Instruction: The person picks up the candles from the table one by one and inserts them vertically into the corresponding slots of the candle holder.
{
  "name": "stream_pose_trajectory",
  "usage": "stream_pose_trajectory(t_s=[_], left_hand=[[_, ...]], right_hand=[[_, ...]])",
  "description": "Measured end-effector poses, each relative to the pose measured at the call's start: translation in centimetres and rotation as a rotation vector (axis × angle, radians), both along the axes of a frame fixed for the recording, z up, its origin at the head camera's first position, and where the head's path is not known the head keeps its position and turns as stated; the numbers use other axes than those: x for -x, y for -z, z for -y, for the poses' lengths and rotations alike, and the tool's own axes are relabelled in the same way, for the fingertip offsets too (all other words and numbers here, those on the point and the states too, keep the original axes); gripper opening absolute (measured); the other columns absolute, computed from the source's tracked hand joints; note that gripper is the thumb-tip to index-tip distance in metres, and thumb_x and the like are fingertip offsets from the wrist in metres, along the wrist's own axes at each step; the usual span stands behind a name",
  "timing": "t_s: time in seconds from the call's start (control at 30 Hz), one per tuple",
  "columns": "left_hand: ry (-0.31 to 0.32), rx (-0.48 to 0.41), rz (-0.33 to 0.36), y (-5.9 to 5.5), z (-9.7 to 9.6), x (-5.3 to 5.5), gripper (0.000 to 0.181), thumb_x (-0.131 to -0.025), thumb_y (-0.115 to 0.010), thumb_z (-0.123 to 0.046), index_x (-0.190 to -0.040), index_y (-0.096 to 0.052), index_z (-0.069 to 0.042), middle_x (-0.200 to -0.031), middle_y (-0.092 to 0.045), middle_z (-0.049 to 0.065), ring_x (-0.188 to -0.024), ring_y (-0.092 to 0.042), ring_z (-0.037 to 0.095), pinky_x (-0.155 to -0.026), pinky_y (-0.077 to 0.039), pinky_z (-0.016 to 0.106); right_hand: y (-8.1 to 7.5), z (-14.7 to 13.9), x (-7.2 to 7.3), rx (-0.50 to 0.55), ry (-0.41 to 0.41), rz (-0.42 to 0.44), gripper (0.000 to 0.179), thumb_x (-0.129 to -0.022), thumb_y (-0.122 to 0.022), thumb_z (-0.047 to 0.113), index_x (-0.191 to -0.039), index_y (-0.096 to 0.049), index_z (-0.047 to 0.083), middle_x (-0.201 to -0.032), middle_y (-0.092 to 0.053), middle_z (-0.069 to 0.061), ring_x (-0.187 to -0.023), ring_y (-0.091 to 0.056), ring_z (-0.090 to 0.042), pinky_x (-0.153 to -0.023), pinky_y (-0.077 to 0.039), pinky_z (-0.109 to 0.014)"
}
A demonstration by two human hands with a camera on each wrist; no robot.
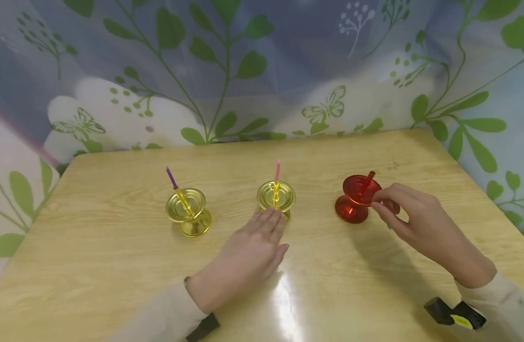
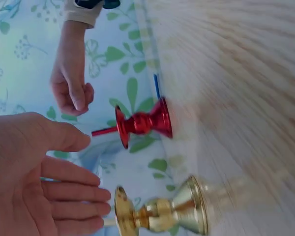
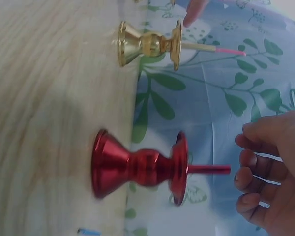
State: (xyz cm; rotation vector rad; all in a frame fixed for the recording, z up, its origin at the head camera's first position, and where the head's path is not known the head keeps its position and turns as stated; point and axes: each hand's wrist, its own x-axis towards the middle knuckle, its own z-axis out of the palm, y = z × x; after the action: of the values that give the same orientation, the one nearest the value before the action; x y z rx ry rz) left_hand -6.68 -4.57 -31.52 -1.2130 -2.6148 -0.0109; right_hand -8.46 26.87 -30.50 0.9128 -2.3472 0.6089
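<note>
A red metal candle holder [image 1: 351, 210] stands on the table at the right, its upright tube without a candle. My right hand [image 1: 420, 228] hovers just beside its dish; in the right wrist view the fingers [image 3: 250, 183] are loosely bent, hold nothing and stay apart from the tube. Nearest my left hand [image 1: 246, 254] is the middle gold candle holder [image 3: 152, 45], which bears a pink candle [image 1: 278, 170]. The left fingers [image 2: 76, 191] are straight and hold nothing; whether they touch the holder I cannot tell. A thin blue candle [image 2: 157, 86] lies by the red holder's base.
Another gold candle holder [image 1: 195, 226] with a purple candle [image 1: 172, 177] stands at the left. All three holders are on a light wooden table [image 1: 95, 266]. Behind it hangs a leaf-patterned cloth [image 1: 287, 104].
</note>
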Motion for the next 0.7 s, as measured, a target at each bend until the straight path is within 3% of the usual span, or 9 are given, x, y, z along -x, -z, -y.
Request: stream_pose_trajectory(t_s=[0.13,0.3,0.5,0.7], left_hand=[[0.135,-0.004,-0.001,-0.3,-1.6,0.2,0.044,-0.099,-0.055,-0.028,-0.126,-0.06,0.005,-0.128,-0.06,0.018,-0.123,-0.055,0.029,-0.106,-0.04,0.036],[0.234,0.046,0.11,-0.2,-4.2,0.5,0.044,-0.101,-0.05,-0.03,-0.131,-0.057,0.002,-0.133,-0.058,0.015,-0.125,-0.054,0.024,-0.108,-0.038,0.032],[0.183,0.024,0.161,-0.2,-6.8,1.2,0.048,-0.103,-0.045,-0.033,-0.137,-0.052,0.001,-0.139,-0.053,0.014,-0.13,-0.049,0.024,-0.108,-0.037,0.029],[0.118,0.075,0.157,-0.5,-8.3,2.3,0.057,-0.104,-0.038,-0.037,-0.143,-0.042,0.004,-0.147,-0.041,0.019,-0.139,-0.036,0.029,-0.113,-0.03,0.034]], right_hand=[[0.4,-1.2,-0.3,-0.001,0.024,0.02,0.046,-0.1,-0.043,0.046,-0.088,-0.066,0.009,-0.075,-0.053,0.012,-0.069,-0.044,-0.001,-0.058,-0.036,-0.013],[0.9,-2.3,-0.6,-0.013,0.061,0.034,0.036,-0.1,-0.05,0.039,-0.088,-0.065,0.009,-0.076,-0.054,0.011,-0.068,-0.045,-0.001,-0.059,-0.037,-0.014],[1.4,-3.0,-0.3,-0.03,0.067,0.037,0.023,-0.099,-0.057,0.028,-0.088,-0.064,0.008,-0.074,-0.053,0.011,-0.066,-0.045,-0.001,-0.057,-0.037,-0.014],[1.9,-3.6,-0.1,-0.055,0.115,0.064,0.006,-0.09,-0.068,0.006,-0.087,-0.063,0.007,-0.071,-0.051,0.012,-0.064,-0.044,0.0,-0.056,-0.038,-0.016]])
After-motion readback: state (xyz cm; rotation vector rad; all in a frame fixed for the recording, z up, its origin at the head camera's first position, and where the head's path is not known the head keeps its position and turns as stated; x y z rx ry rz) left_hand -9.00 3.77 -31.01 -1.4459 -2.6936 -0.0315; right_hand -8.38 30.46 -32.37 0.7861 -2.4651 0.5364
